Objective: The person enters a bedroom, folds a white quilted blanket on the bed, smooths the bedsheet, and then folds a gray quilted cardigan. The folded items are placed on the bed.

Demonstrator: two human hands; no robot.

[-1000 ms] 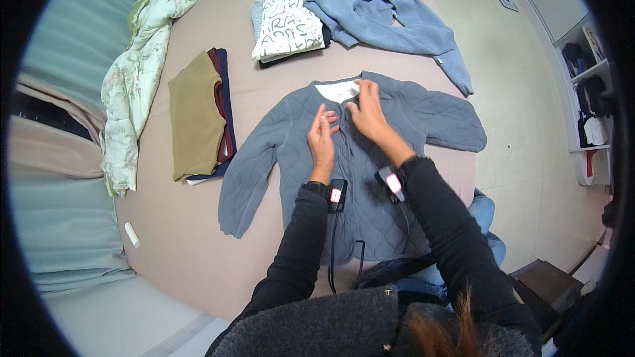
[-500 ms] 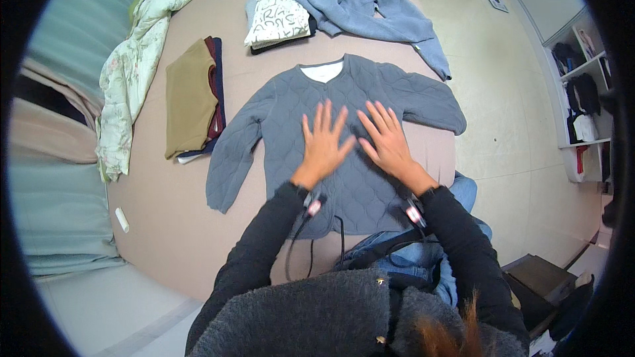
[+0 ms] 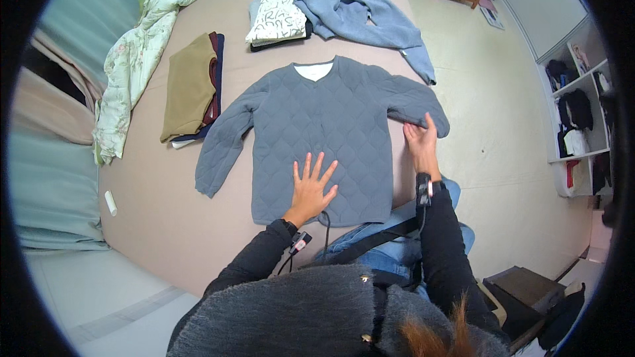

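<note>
A grey quilted jacket (image 3: 324,125) lies spread out flat, with its white-lined neckline at the far end and its sleeves stretched to both sides. My left hand (image 3: 311,188) rests open on the lower front of it, fingers spread. At the lower edge of the right-hand sleeve (image 3: 413,99), near the cuff, is my right hand (image 3: 422,145), its fingertips touching the fabric and its thumb apart from them. Whether any cloth is pinched there does not show.
Folded trousers (image 3: 188,86) in tan, maroon and navy lie left on the bed (image 3: 159,225). Beyond the jacket are a folded white patterned garment (image 3: 279,13) and a loose blue-grey garment (image 3: 364,16). A floral quilt (image 3: 135,59) runs along the left edge; a white tube-like object (image 3: 110,203) lies nearer.
My right hand has moved right, from the jacket's chest to the sleeve near its cuff. My left hand has slid nearer to me, down the jacket's front. The view has shifted slightly.
</note>
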